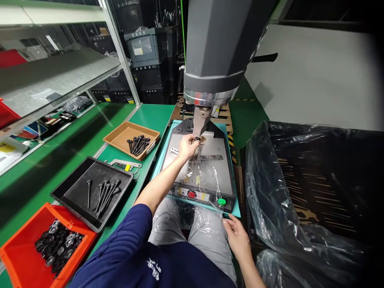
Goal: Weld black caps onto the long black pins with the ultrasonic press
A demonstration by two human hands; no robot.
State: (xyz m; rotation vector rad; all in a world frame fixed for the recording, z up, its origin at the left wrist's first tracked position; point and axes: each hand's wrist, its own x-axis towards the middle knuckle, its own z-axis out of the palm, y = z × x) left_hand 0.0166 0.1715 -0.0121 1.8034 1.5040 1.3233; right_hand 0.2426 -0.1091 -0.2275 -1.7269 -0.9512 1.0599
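My left hand [187, 147] is closed, its fingertips pinching a small black round-headed part [197, 139] right under the tapered metal tool head [200, 120] of a press-like machine. The lower portion of that part is hard to make out behind the fingers and the fixture. Beneath lies the machine's grey metal base plate [210, 176], with a metal fixture bar [211, 157] on it. Down at the front right corner of the teal board [237, 210], my right hand [237, 236] rests with loosely bent, parted fingers and nothing visible in them. A red button [191, 194] and a green button [221, 201] sit along the base's front.
To the left, a brown tray [120, 134] and a black tray [72, 190] hold black rod-like parts with heads. Hex keys [127, 164] lie between them. An orange bin [21, 256] contains black pieces. A plastic-lined box [261, 168] stands at right.
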